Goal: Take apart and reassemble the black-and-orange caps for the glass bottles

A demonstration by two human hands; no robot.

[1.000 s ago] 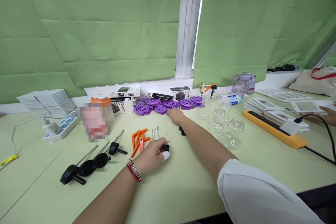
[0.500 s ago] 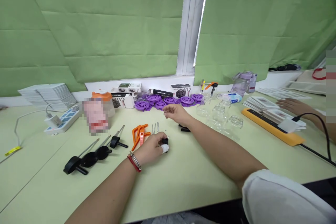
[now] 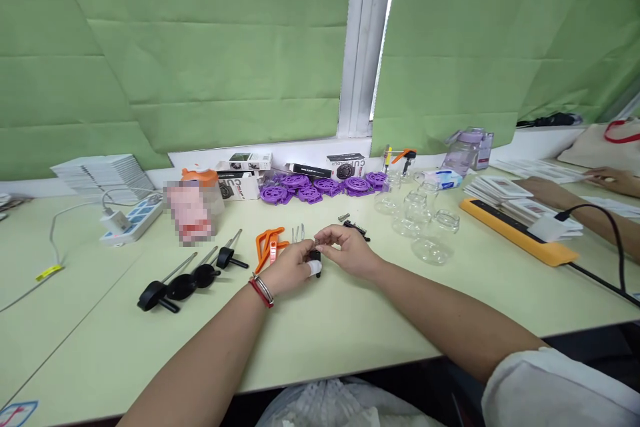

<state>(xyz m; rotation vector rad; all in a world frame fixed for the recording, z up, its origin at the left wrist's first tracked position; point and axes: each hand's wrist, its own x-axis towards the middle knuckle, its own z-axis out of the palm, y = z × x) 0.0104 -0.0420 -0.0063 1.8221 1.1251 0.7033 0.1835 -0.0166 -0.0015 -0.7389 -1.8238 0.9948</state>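
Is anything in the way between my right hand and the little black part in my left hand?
Nothing visible. The right hand touches the small black part pinched in the left hand. The orange clip and metal pins lie behind them, off to the side.

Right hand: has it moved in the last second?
Yes. The right hand has pulled back from the purple discs toward the person and now meets the left hand at the black part, beside the orange clips.
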